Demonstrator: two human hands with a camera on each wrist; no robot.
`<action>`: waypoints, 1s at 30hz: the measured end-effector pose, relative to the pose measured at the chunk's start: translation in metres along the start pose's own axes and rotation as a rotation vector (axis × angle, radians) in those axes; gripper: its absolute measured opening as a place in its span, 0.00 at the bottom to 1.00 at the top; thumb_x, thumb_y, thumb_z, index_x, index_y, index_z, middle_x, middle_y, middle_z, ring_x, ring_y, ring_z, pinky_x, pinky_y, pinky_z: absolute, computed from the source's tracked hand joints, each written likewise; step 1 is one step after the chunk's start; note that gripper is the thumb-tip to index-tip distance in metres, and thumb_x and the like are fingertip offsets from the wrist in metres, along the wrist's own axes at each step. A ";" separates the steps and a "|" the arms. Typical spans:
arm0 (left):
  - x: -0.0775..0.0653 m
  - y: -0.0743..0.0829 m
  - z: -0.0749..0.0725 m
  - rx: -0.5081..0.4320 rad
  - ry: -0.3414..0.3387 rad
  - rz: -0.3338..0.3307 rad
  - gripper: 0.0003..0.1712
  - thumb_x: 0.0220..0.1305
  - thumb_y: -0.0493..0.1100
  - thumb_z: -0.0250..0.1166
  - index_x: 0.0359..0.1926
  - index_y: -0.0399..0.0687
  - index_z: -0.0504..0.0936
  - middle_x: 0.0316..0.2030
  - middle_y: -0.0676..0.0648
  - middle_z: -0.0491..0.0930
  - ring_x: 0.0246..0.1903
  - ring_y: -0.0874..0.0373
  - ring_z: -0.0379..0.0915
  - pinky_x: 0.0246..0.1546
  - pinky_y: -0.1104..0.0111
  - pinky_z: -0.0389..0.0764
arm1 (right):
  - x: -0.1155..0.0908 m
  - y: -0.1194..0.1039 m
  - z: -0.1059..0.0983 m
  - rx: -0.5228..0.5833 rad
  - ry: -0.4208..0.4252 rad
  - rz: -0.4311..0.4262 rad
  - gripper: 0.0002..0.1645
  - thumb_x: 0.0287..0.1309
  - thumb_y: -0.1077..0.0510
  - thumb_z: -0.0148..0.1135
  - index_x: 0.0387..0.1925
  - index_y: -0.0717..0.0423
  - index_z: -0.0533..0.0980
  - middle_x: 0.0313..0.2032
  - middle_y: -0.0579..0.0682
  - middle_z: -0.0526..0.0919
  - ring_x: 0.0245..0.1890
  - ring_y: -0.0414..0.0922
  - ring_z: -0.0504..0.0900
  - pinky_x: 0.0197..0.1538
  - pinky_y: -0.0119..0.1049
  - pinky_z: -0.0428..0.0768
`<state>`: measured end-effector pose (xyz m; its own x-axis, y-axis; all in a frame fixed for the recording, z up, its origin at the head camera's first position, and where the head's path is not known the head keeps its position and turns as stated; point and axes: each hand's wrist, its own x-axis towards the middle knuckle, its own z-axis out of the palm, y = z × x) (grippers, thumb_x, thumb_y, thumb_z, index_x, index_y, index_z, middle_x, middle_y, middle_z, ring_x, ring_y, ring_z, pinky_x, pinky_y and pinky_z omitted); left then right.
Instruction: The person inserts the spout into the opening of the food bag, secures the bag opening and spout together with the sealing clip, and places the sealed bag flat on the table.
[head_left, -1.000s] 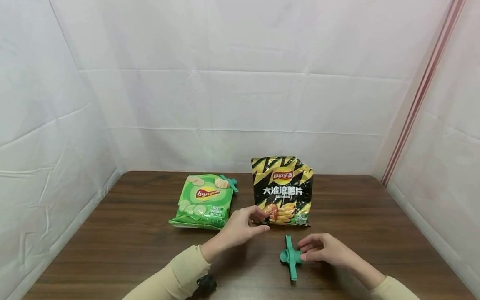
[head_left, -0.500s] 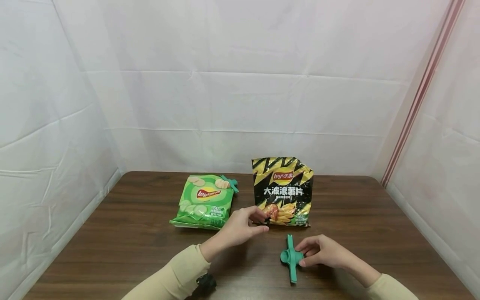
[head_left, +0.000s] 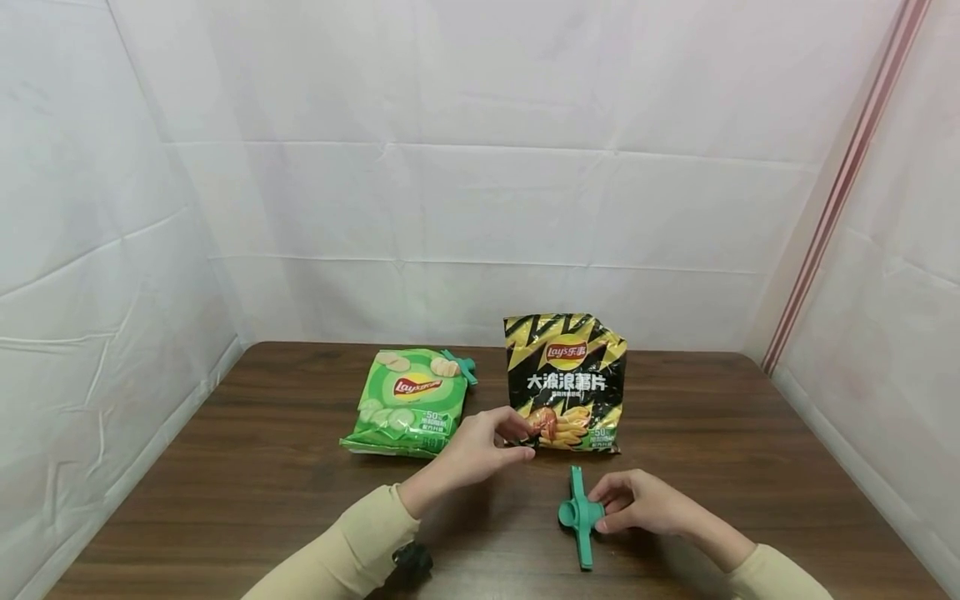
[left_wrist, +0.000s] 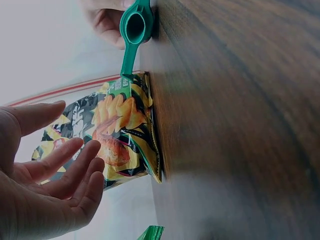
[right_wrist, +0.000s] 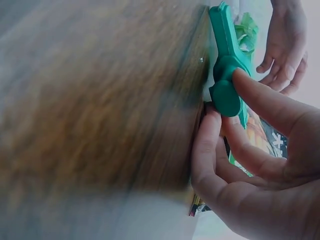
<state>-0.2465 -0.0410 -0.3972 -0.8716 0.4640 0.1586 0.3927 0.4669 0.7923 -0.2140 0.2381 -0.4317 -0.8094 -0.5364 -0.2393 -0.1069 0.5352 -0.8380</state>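
My right hand (head_left: 648, 504) pinches the round cap of a green bag clip with a pour spout (head_left: 585, 546), thumb on one side and fingertips on the other. The clip lies low at the tabletop, its long bar pointing away from me; in the right wrist view the cap (right_wrist: 226, 100) sits between thumb and fingers. My left hand (head_left: 476, 450) holds nothing, its fingers relaxed and spread. It hovers before the lower left corner of a black and yellow chip bag (head_left: 566, 367), which stands upright. The left wrist view shows space between that palm (left_wrist: 45, 200) and the bag.
A green chip bag (head_left: 408, 408) leans back on the left, partly behind my left forearm. Behind its upper right corner another green clip (head_left: 467, 367) shows. A small black object (head_left: 412, 565) lies by my left sleeve. White cloth (head_left: 480, 200) encloses the wooden table (head_left: 705, 417).
My right fingers have closed in on the clip's cap from the right. Clip and hand have shifted slightly since. My left hand and both bags stay nearly still.
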 end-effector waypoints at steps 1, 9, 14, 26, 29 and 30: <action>0.000 0.000 0.000 0.002 0.000 -0.001 0.18 0.57 0.48 0.69 0.46 0.45 0.81 0.42 0.46 0.83 0.45 0.51 0.79 0.46 0.56 0.78 | 0.000 -0.001 0.000 0.007 -0.001 0.001 0.21 0.49 0.56 0.72 0.44 0.62 0.78 0.40 0.51 0.81 0.40 0.44 0.80 0.40 0.34 0.80; 0.004 0.001 -0.001 -0.015 0.002 -0.004 0.17 0.58 0.46 0.68 0.46 0.43 0.80 0.43 0.46 0.83 0.46 0.50 0.78 0.46 0.57 0.78 | 0.000 -0.004 0.001 0.117 -0.006 0.000 0.21 0.51 0.62 0.70 0.45 0.68 0.75 0.38 0.52 0.81 0.40 0.45 0.81 0.40 0.35 0.80; 0.005 0.001 -0.001 -0.022 0.009 0.015 0.17 0.58 0.45 0.68 0.47 0.43 0.79 0.44 0.46 0.83 0.46 0.49 0.79 0.45 0.57 0.79 | 0.001 -0.003 -0.003 0.119 -0.003 0.024 0.22 0.53 0.59 0.69 0.47 0.67 0.75 0.39 0.52 0.81 0.41 0.43 0.79 0.38 0.35 0.78; 0.008 -0.001 -0.002 -0.039 0.013 0.027 0.18 0.57 0.42 0.69 0.47 0.42 0.79 0.42 0.44 0.83 0.45 0.47 0.79 0.44 0.61 0.79 | -0.001 -0.008 -0.011 0.105 0.081 -0.029 0.22 0.53 0.56 0.69 0.48 0.63 0.78 0.41 0.52 0.84 0.40 0.43 0.80 0.42 0.36 0.79; 0.009 0.001 -0.003 -0.044 0.015 0.029 0.18 0.57 0.42 0.69 0.47 0.42 0.79 0.42 0.44 0.83 0.44 0.46 0.79 0.42 0.66 0.79 | -0.002 -0.013 -0.014 0.103 0.093 -0.035 0.22 0.53 0.55 0.69 0.48 0.63 0.78 0.42 0.53 0.84 0.41 0.42 0.80 0.43 0.36 0.78; 0.010 0.002 -0.004 -0.046 0.016 0.031 0.18 0.57 0.42 0.69 0.47 0.42 0.79 0.42 0.43 0.83 0.44 0.47 0.79 0.42 0.67 0.78 | -0.002 -0.014 -0.015 0.102 0.094 -0.036 0.22 0.54 0.55 0.68 0.48 0.63 0.78 0.42 0.53 0.84 0.41 0.42 0.80 0.43 0.35 0.78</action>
<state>-0.2552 -0.0382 -0.3916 -0.8641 0.4652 0.1924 0.4057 0.4170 0.8133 -0.2198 0.2416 -0.4119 -0.8569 -0.4883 -0.1653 -0.0816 0.4452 -0.8917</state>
